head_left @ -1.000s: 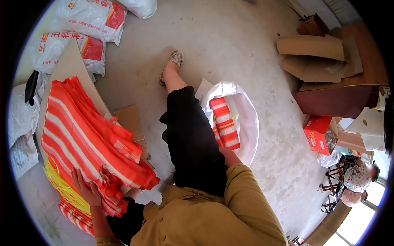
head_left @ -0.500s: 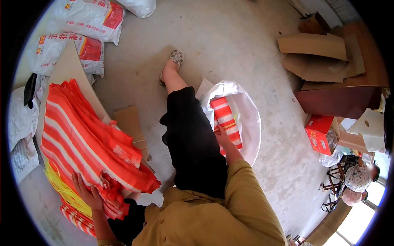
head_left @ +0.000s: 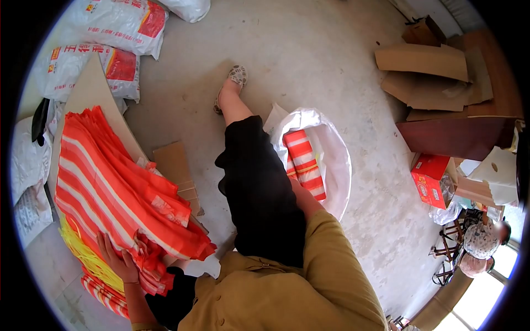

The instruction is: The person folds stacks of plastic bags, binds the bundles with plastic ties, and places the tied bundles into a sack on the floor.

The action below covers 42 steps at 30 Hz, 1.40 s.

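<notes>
My left hand (head_left: 118, 263) lies with its fingers stretched out on a thick stack of thin red-and-white striped sheets (head_left: 105, 182), which look like plastic or cloth. Beside its wrist runs a bundle of yellow strands (head_left: 88, 256), with more striped material (head_left: 105, 292) below. My right hand (head_left: 301, 193) reaches down into an open white sack (head_left: 338, 149); its fingers are hidden by the black-clothed leg and the sack's contents. Folded red-and-white striped bundles (head_left: 302, 151) sit inside the sack, one with a yellow tie around it. Whether that hand grips a bundle does not show.
Filled white-and-red sacks (head_left: 118, 27) lie at the upper left. A flat cardboard piece (head_left: 176, 171) is on the floor beside the stack. To the right are opened cardboard (head_left: 422, 60) on a brown cabinet (head_left: 452, 135), a red box (head_left: 428, 179), and a person (head_left: 480, 240).
My right hand has gone deeper into the sack, toward the leg, and its fingers have passed out of sight. My left hand has stayed on the striped stack.
</notes>
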Tool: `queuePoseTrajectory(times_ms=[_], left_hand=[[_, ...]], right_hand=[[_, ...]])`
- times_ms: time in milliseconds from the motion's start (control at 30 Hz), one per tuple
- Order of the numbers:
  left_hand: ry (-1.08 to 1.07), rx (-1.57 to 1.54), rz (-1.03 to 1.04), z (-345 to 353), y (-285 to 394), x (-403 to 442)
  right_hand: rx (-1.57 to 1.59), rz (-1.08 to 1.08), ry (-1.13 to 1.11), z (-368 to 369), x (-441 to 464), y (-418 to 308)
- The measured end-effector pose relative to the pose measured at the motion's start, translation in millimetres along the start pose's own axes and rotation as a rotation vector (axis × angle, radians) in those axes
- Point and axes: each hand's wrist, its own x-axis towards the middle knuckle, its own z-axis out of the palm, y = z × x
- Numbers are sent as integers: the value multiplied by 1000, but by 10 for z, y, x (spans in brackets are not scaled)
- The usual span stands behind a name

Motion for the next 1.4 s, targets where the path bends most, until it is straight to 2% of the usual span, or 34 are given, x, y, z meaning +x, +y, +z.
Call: queuePoseTrajectory(times_ms=[200, 467, 567, 600, 633, 667, 700, 767, 833, 900, 1000, 1100, 1133, 1267, 1400], left_hand=[[-2, -8, 5, -19, 17, 13], [-5, -5, -9, -33, 32, 4], [-9, -29, 2, -68, 29, -1], [-31, -25, -32, -89, 34, -18], [-51, -20, -71, -106, 59, -23], [-38, -29, -63, -127, 82, -7], [-24, -39, -54, -151, 104, 10], [-42, -13, -69, -196, 126, 24], [-9, -73, -86, -198, 119, 23], [-12, -89, -120, -231, 141, 30], [12, -106, -106, -225, 88, 15], [2, -117, -102, -241, 38, 0], [-51, -152, -110, -287, 35, 6], [-225, -382, -88, -374, -279, 21], [-132, -823, -180, -397, -570, -60]], right_hand=[[353, 179, 149, -137, -121, -108], [473, 227, 223, -163, -83, -85], [286, 123, 214, -298, -53, -24], [69, 11, 223, -515, -153, -212], [146, -79, 302, -693, -329, -523], [58, -40, 299, -813, -402, -604], [139, -146, 333, -708, -208, -100], [-19, -55, 329, -901, -312, -219], [-78, -55, 299, -1059, -485, -420], [-82, -147, 422, -980, -187, 310], [375, 101, 406, -1239, -455, -389], [564, 54, 593, -1396, -453, -899], [519, 37, 614, -1461, -467, -1147], [488, -191, 567, -1512, -703, -2615], [237, -634, 401, -1217, -927, -3914]])
